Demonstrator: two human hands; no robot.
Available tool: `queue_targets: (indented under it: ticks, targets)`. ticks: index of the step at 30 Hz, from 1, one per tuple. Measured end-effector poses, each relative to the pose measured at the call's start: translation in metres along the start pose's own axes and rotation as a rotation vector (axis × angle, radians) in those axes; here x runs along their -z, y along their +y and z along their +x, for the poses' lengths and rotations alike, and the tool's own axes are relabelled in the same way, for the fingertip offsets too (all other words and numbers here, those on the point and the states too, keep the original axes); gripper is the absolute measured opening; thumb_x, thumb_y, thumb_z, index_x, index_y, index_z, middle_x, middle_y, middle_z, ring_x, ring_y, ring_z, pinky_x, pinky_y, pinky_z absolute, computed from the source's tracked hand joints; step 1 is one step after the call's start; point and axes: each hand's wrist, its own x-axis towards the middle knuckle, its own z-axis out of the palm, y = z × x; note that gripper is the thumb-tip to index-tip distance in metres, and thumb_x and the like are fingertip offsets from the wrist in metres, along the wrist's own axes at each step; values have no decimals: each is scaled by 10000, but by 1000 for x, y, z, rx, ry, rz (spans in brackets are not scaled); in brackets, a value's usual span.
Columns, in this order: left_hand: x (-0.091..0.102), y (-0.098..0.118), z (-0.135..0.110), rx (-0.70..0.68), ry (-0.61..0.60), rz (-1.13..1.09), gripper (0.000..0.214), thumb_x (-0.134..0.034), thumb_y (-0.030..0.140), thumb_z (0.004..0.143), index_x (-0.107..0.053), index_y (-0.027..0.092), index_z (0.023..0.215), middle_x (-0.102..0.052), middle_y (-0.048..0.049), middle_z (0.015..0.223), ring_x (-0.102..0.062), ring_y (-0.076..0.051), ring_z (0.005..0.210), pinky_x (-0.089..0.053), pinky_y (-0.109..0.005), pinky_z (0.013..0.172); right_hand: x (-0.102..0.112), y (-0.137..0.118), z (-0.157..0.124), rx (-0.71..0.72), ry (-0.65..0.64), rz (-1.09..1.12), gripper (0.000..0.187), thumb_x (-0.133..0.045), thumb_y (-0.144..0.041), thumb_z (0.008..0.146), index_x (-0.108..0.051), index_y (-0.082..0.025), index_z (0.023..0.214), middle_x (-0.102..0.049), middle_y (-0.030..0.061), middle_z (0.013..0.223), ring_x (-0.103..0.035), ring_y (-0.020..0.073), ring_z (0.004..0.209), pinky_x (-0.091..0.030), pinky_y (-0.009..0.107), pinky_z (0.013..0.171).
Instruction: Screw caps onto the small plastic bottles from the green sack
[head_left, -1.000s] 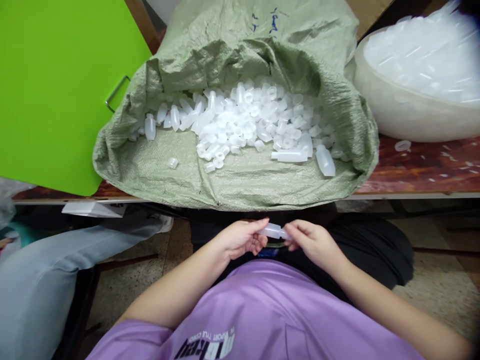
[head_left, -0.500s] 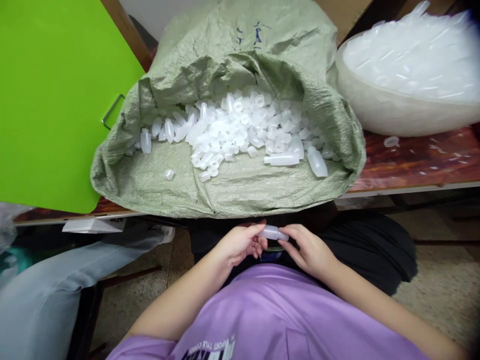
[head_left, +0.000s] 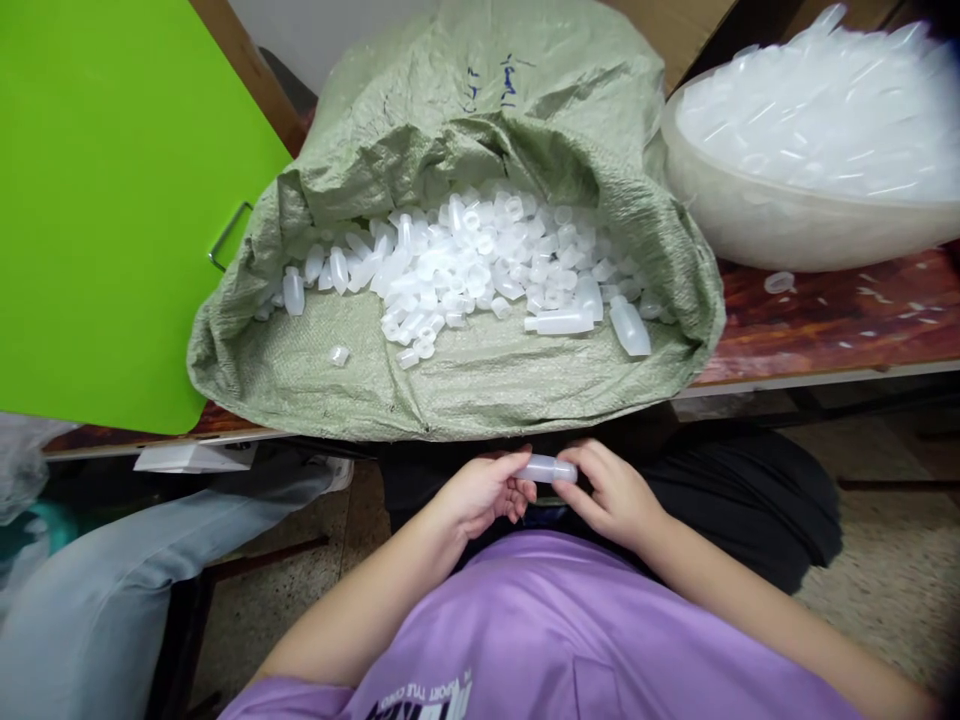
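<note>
**Translucent plastic bottle (head_left: 536, 468) held just in front of the green woven sack (head_left: 480, 415)**

Nearest of all, in front of the sack, a purple shirt (head_left: 547, 620) with printed lettering is worn by the person. Between shirt and sack, the bottle is held sideways, clear of the sack's lip. Its left end is gripped by the left hand (head_left: 487, 495), clamped between thumb and fingers. At its right end a rounded cap (head_left: 566, 471) is seated over the neck, and this is pinched by the thumb and fingers of the right hand (head_left: 615, 495).

To the sack's front left, a leg in light-blue jeans (head_left: 120, 580) is seen, belonging to another person.

Inside the sack's open mouth, a single loose piece (head_left: 340, 356) is left apart on the fabric. Deeper in, a heap of small caps (head_left: 472, 270) is mixed with bottles; at its right, one bottle is laid sideways and another tilted.

Left of the sack, a bright green panel (head_left: 112, 220) is placed on the red-brown table (head_left: 825, 330). Right of it, a pale bowl (head_left: 757, 215) is piled high with translucent pieces, too blurred to be told apart. Behind the sack, on the right, brown cardboard (head_left: 686, 35) is partly shown.
</note>
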Motion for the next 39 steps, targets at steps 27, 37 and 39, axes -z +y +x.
queue_targets:
  ticks: [27, 37, 39]
  targets:
    - [11, 7, 20, -140, 128, 0, 231, -699, 190, 700, -647, 135, 919, -669, -94, 1006, -645, -181, 844, -480, -306, 772, 35, -3, 10, -323, -326, 337, 230, -533, -410, 818, -651, -213, 823, -666, 25, 778, -611, 168, 700, -486, 282, 649]
    - [48, 112, -112, -456, 214, 980, 282, -520, 332, 836, -650, 193, 1044, -700, -63, 955, -642, -174, 880, -469, -253, 784, 60, -85, 155, 97, 177, -641, 216, -477, -265, 832, -616, -132, 932, -626, 156, 877, -604, 288, 787, -452, 369, 623]
    - [76, 145, -120, -574, 660, 1052, 310, -426, 337, 872, -638, 179, 1035, -694, -68, 947, -636, -177, 820, -473, -266, 729, 52, -82, 183, 114, 148, -730, 200, -504, -241, 807, -620, -99, 887, -625, 195, 830, -609, 324, 755, -447, 399, 599]
